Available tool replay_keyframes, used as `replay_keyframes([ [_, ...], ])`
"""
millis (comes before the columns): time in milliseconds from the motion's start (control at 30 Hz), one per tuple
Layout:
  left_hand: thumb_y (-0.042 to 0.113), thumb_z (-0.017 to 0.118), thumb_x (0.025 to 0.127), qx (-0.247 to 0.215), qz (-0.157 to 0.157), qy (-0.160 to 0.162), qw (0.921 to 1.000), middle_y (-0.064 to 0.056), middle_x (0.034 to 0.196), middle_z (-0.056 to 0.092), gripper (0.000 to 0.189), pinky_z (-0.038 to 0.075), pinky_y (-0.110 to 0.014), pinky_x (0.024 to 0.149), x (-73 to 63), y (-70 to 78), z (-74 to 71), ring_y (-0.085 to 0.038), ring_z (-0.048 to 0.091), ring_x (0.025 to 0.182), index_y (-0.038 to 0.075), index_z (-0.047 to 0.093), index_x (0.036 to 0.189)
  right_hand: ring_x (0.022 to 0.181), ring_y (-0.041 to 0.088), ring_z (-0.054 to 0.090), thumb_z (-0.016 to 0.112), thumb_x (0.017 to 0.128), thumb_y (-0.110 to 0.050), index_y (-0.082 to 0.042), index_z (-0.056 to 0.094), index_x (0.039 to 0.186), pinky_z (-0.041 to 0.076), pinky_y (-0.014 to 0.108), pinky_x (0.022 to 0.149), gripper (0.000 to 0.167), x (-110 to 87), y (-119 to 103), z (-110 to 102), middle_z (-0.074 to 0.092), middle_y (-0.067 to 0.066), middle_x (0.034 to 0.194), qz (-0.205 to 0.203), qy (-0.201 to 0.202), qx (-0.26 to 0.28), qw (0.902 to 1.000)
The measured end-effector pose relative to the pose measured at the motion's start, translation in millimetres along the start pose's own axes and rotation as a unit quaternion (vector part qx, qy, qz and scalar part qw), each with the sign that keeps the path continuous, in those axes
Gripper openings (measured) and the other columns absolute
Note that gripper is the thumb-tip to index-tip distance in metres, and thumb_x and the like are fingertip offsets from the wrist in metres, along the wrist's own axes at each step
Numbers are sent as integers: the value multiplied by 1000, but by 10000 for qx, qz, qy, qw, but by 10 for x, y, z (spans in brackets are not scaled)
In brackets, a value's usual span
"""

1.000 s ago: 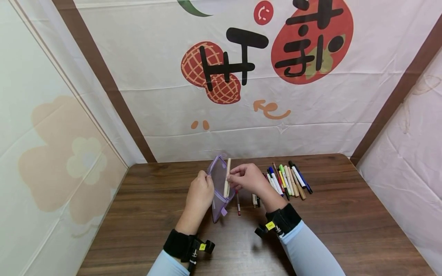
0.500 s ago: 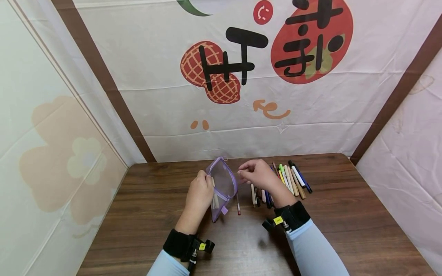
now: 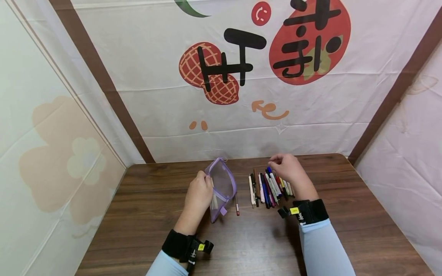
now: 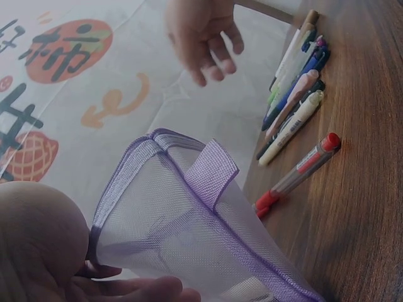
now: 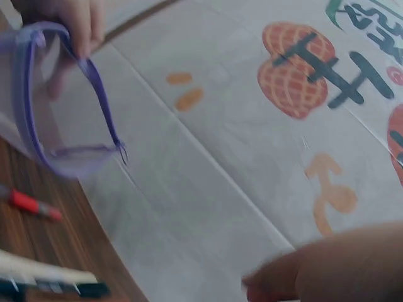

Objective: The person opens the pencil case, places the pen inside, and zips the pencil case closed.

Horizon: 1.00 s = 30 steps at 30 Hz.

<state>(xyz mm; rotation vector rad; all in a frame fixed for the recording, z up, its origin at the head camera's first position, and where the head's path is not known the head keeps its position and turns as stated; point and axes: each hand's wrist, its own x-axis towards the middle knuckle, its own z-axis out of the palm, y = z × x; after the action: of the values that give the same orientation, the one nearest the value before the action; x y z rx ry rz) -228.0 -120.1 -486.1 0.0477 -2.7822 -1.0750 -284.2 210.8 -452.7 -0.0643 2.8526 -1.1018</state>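
Observation:
A purple mesh pencil case (image 3: 222,186) stands with its mouth spread in the head view, a pale pen showing through its side. My left hand (image 3: 199,191) grips its left edge, thumb and fingers on the mesh. My right hand (image 3: 290,168) hovers over the far end of a row of pens (image 3: 267,189), fingers loosely bent and nothing between them. Seen from the left wrist, that right hand (image 4: 204,38) is well apart from the case. A red pen (image 4: 299,173) lies on the table right beside the case.
The brown wooden table (image 3: 148,218) ends at a printed cloth backdrop (image 3: 165,111) behind the case and pens. More pens lie partly hidden under the right hand and wrist. Cloth walls stand on both sides.
The pale pen that my right hand held has gone into the pencil case. My right hand has moved away to the right, over the pens. My left hand stays on the case.

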Motion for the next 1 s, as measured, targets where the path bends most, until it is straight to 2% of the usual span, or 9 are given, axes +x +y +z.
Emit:
replay_keyframes([
  [167,21,46,120,-18,37,19,10000,-15,87,68,28,57,-48,71,-9,-9,-9,-28,66,76,-1,61,113,128,46,72,59,116,-21,-1,68,152,60,63,102,41,-6,170,-167,69,29,151,406,141,-1096,9930],
  [300,21,46,120,2,41,23,10000,-14,86,67,28,57,-48,71,-13,-16,-11,-28,66,76,-1,61,113,135,50,68,57,113,-16,1,65,154,59,66,106,45,-41,293,-286,66,30,155,754,44,-1396,9873],
  [533,21,46,119,-10,79,30,10000,-14,86,66,28,56,-48,71,-22,-9,-13,-28,65,76,-1,61,111,124,48,72,56,113,-17,3,70,147,61,64,101,42,-82,532,-410,68,32,151,932,2,-1346,9865],
  [767,21,45,119,-4,105,31,9999,-14,86,66,28,55,-46,69,-24,-7,-8,-28,64,75,-2,61,112,124,49,73,61,111,-22,5,73,142,60,66,103,42,-106,703,-436,70,33,146,1146,-72,-1270,9852],
  [1000,21,46,119,-7,119,-3,9999,-14,86,66,28,55,-46,69,-19,-23,10,-28,63,75,-1,61,111,112,42,74,65,111,-20,7,75,135,63,59,97,38,-94,833,-428,73,33,137,1452,-151,-1210,9819],
])
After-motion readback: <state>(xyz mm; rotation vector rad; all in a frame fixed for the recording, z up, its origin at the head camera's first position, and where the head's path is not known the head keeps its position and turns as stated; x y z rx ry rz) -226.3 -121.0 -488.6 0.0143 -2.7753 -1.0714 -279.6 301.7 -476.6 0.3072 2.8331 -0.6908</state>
